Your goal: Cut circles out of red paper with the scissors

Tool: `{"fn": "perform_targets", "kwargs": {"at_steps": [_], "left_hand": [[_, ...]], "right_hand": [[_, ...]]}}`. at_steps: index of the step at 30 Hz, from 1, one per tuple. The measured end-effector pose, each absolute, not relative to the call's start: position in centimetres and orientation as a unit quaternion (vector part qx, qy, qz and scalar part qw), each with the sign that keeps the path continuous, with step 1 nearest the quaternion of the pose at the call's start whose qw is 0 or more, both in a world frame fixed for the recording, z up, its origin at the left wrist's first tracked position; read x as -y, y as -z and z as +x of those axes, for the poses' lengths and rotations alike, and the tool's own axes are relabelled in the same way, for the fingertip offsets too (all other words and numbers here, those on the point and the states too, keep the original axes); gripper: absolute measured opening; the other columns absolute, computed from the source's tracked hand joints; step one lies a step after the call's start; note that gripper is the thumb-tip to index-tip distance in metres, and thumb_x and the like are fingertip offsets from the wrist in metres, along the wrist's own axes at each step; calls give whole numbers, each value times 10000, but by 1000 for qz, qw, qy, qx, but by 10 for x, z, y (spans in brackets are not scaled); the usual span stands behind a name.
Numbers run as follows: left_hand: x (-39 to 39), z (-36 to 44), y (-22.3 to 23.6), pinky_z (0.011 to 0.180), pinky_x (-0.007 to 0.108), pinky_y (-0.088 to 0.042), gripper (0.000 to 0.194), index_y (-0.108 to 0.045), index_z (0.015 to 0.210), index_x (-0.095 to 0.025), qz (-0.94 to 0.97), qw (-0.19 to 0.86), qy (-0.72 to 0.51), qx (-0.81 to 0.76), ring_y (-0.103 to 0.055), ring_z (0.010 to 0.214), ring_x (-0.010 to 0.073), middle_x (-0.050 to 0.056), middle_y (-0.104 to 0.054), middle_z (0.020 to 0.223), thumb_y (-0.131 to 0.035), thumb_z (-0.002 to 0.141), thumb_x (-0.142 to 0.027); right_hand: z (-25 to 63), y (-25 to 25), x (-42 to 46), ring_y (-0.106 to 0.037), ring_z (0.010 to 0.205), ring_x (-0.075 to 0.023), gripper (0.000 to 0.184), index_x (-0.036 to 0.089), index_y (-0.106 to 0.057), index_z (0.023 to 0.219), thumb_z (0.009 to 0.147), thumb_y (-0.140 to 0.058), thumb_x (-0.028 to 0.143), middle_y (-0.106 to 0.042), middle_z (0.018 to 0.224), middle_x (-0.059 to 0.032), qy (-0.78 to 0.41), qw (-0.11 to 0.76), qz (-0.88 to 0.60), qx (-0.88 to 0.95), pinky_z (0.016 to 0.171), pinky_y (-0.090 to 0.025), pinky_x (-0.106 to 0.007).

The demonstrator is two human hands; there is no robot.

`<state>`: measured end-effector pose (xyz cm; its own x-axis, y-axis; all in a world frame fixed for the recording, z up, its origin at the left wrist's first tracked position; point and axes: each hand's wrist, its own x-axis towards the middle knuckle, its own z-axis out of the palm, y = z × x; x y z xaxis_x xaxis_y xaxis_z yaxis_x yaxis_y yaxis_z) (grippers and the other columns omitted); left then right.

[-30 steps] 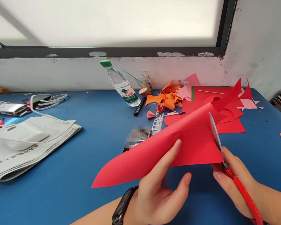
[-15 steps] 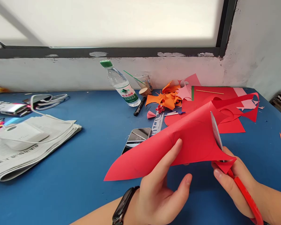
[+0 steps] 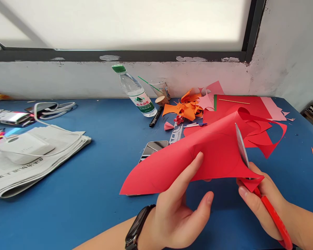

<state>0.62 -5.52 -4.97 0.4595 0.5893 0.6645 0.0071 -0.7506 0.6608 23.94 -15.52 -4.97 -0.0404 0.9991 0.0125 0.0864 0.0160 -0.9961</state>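
Observation:
A large sheet of red paper [image 3: 177, 156], curved and with faint outlines drawn on it, hangs above the table. My left hand [image 3: 177, 211] grips it, the index finger lying on the front and other fingers mostly hidden behind; the thumb stands apart. Red-handled scissors [image 3: 275, 218] are in my right hand [image 3: 263, 205], one blade in front of the paper's right part. A cut flap of the paper folds over near the scissors' pivot. From the paper's upper right a narrow cut strip [image 3: 279, 139] curls out and down.
On the blue table [image 3: 101, 166] stand a water bottle [image 3: 138, 92] and a clear cup [image 3: 160, 88]. Orange scraps [image 3: 185, 109] and more red sheets [image 3: 240, 104] lie behind the paper. A phone [image 3: 152, 148] is partly covered by it. Folded newspaper [image 3: 62, 147] with a white charger [image 3: 28, 149] lies left.
The red paper has swung slightly to the right and up at its left tip. Its loose strip dropped at the right, and a cut flap folded over by the scissors. Both hands stayed nearly still.

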Motion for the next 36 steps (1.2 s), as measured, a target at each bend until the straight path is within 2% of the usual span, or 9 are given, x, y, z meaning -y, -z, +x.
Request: {"fn": "perform_targets", "kwargs": {"at_steps": [3,6,11,13,20,25,29,34,36], "left_hand": [[55,6,49,950,364,-721,882,-462,1762,-285,799,299,-491,-176,-824,1035,280,148,-801,1380,-746,946,-110],[55,5,49,957,314,-705,900,-473,1756,-262,796,305,-492,-178,-819,1057,268,145,-799,1398,-764,923,-84],[56,4,50,1210,294,-576,919,-456,1764,-268,797,306,-486,-185,-744,1375,282,117,-691,1616,-761,921,-67],[57,4,50,1254,307,-541,908,-456,1764,-262,798,305,-486,-186,-704,1446,288,119,-657,1658,-754,928,-65],[56,4,48,1130,336,-655,873,-500,1742,-272,793,303,-489,-199,-774,1344,322,141,-714,1592,-779,934,-96],[55,3,47,1189,352,-623,852,-506,1738,-293,793,295,-493,-202,-775,1347,310,130,-727,1572,-761,946,-109],[55,3,48,1206,418,-622,823,-530,1724,-285,791,285,-498,-212,-754,1379,348,141,-714,1587,-760,949,-128],[54,3,48,1272,297,-533,826,-537,1719,-310,789,288,-501,-209,-655,1525,290,95,-676,1644,-759,945,-122],[55,3,48,1260,304,-547,821,-539,1717,-310,788,289,-500,-214,-666,1512,293,100,-672,1648,-758,949,-121]], "right_hand": [[240,48,155,-471,631,-138,82,269,-540,1090,1129,-590,322,-610,854,30,-481,463,-512,540,574,-452,-269],[240,48,156,-477,646,-141,143,258,-539,1084,1128,-604,378,-608,874,19,-484,460,-517,536,587,-464,-273],[239,48,156,-474,647,-133,138,263,-534,1088,1138,-595,376,-606,880,27,-492,457,-516,532,577,-464,-257],[240,48,156,-470,642,-132,135,270,-527,1073,1138,-597,366,-607,864,33,-492,457,-514,534,575,-464,-254],[239,49,155,-460,616,-136,140,267,-582,1101,1121,-609,403,-598,836,30,-491,462,-524,521,539,-445,-255],[237,50,155,-452,611,-139,171,262,-605,1094,1102,-646,428,-596,836,31,-495,471,-523,508,539,-455,-259],[239,48,154,-423,593,-133,151,251,-600,1079,1114,-626,396,-578,811,36,-487,463,-525,523,525,-428,-261],[239,47,154,-423,602,-129,138,250,-600,1061,1108,-632,375,-584,832,32,-484,474,-519,521,534,-437,-256],[238,47,154,-430,599,-128,139,247,-605,1066,1107,-632,377,-586,836,30,-484,474,-522,519,530,-440,-254]]}}
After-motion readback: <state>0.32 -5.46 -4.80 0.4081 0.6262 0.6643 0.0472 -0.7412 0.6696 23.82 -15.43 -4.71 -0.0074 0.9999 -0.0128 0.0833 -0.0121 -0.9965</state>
